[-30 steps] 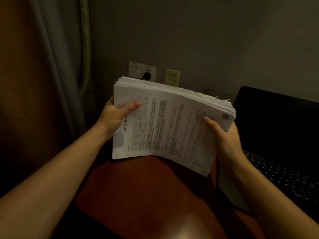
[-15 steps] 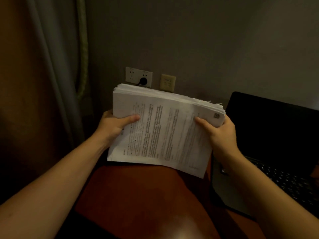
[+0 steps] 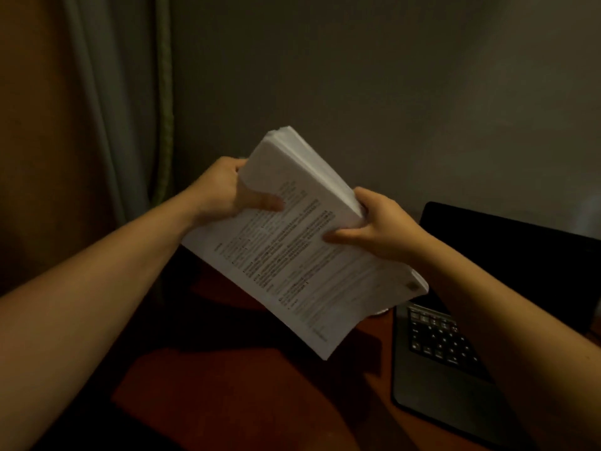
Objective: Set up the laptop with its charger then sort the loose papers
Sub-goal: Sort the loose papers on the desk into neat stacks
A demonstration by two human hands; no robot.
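Gripping papers [image 3: 292, 255] with left hand [image 3: 224, 193] at 10 o'clock edge, thumb on top sheet; with right hand [image 3: 380, 229] at 3 o'clock edge, thumb across print. Held tilted above bench [image 3: 227, 385]. Laptop [image 3: 439, 369] at 4 o'clock, partly behind papers, cut off by frame. Print blurred.

Your one camera sits on your head. It looks forward and down at the desk [image 3: 227, 402], close up, facing the wall [image 3: 390, 92].

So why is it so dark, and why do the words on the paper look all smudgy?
Head view: the room is dimly lit, so the paper stack is the brightest thing; its print looks smeared, likely motion blur; the laptop and the table under the papers sit in deep shadow.
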